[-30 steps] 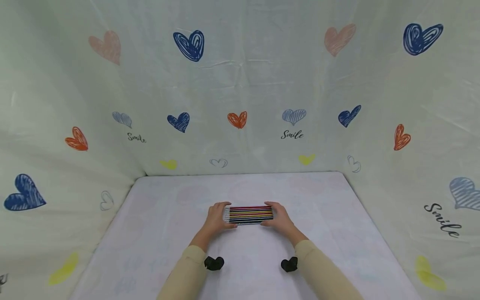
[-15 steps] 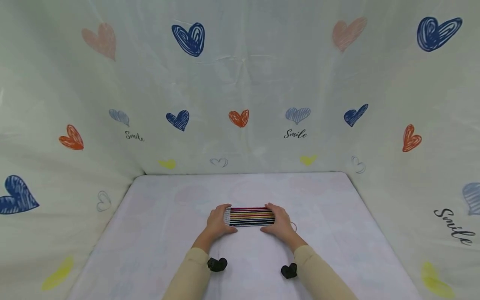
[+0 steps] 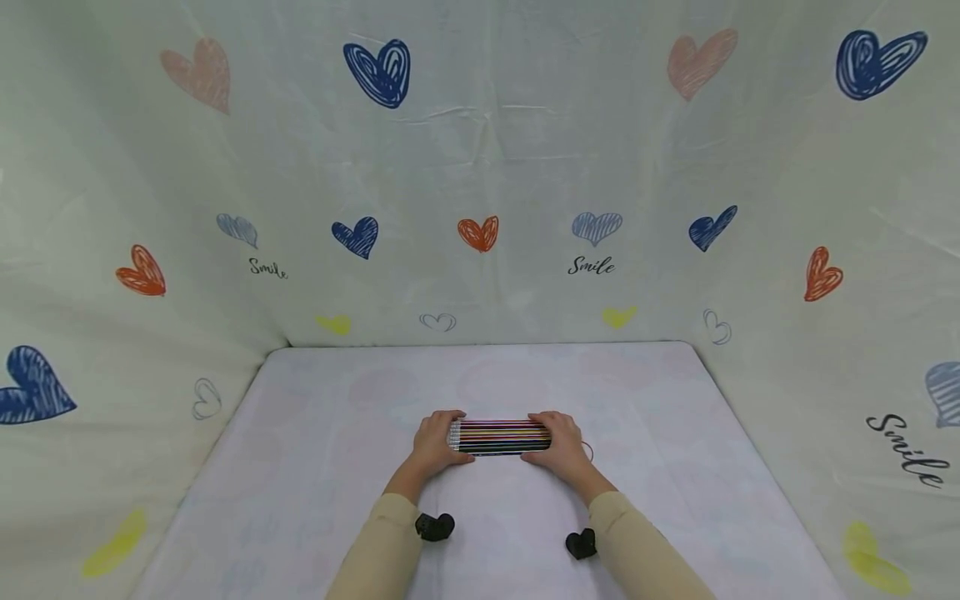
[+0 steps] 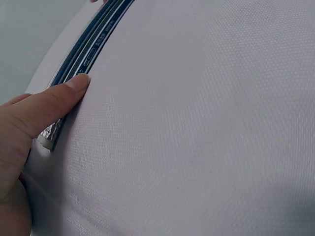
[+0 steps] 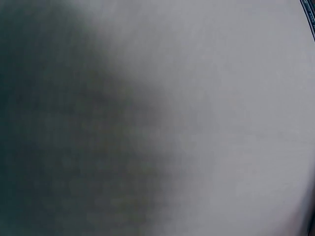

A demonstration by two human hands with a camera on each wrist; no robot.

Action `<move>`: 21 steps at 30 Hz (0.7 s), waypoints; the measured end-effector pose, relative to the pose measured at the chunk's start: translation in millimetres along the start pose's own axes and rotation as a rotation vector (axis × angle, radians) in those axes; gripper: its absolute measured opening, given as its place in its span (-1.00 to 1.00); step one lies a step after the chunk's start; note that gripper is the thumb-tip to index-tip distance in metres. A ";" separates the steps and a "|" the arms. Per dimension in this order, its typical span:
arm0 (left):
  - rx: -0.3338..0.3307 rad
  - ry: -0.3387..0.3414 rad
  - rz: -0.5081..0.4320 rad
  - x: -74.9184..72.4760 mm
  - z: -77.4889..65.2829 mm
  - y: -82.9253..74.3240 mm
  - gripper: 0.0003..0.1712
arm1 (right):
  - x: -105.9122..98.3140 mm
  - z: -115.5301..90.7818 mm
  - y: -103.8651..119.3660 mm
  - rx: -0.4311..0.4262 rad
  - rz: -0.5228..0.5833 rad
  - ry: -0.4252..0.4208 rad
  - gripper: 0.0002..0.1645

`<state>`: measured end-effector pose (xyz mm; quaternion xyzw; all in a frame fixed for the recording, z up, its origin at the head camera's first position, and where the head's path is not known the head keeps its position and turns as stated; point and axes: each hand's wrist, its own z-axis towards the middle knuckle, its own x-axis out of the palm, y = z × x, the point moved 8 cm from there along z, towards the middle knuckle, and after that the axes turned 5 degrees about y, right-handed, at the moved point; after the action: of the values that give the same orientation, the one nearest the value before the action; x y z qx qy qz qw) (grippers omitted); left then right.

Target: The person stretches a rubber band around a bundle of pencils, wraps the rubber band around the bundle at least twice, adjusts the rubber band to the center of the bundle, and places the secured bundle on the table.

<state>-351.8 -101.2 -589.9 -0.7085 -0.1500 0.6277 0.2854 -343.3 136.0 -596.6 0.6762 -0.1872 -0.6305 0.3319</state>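
A row of several pencils (image 3: 501, 437) with differently coloured barrels lies crosswise on the white table, with silver ferrules and pale eraser ends at the left. My left hand (image 3: 435, 444) grips the eraser end, thumb along the near side and fingers at the far side. At the other end my right hand (image 3: 558, 446) holds the row the same way, covering the tips. The left wrist view shows the left thumb pressing a dark blue pencil (image 4: 93, 51) with a silver ferrule. A dark blur fills much of the right wrist view; a pencil edge (image 5: 309, 14) shows at its top right corner.
The table (image 3: 337, 400) has a white cloth and reaches back to a curtain (image 3: 480, 158) printed with hearts and "Smile". A black heart-shaped piece hangs at each cuff, left piece (image 3: 435, 527) and right piece (image 3: 581, 544). Beside the right wrist is a thin loop (image 3: 588, 451).
Both hands and the pencils have come slightly nearer to me, with the grip kept. The thin loop by the right wrist has come into sight. The head view has shifted a little.
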 end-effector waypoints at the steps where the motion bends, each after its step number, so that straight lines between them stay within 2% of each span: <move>1: -0.003 0.006 0.001 -0.1 -0.2 -0.3 -0.12 | 0.1 -0.2 0.2 0.003 -0.004 0.002 -0.15; 6: -0.006 0.029 0.014 -0.7 -1.9 -3.0 -0.28 | 0.9 -0.8 -0.4 0.018 -0.023 0.007 -0.23; 11: -0.010 0.045 0.035 -0.1 -2.1 -2.9 -0.37 | 0.2 -0.6 0.4 -0.008 -0.026 -0.003 -0.33; 21: 0.044 0.050 0.064 -0.2 -3.8 -6.8 -0.47 | 0.4 -0.3 0.1 -0.055 -0.017 -0.001 -0.50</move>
<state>-347.2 -96.7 -585.5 -0.7220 -0.1061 0.6217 0.2844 -342.9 135.7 -596.8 0.6679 -0.1643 -0.6386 0.3450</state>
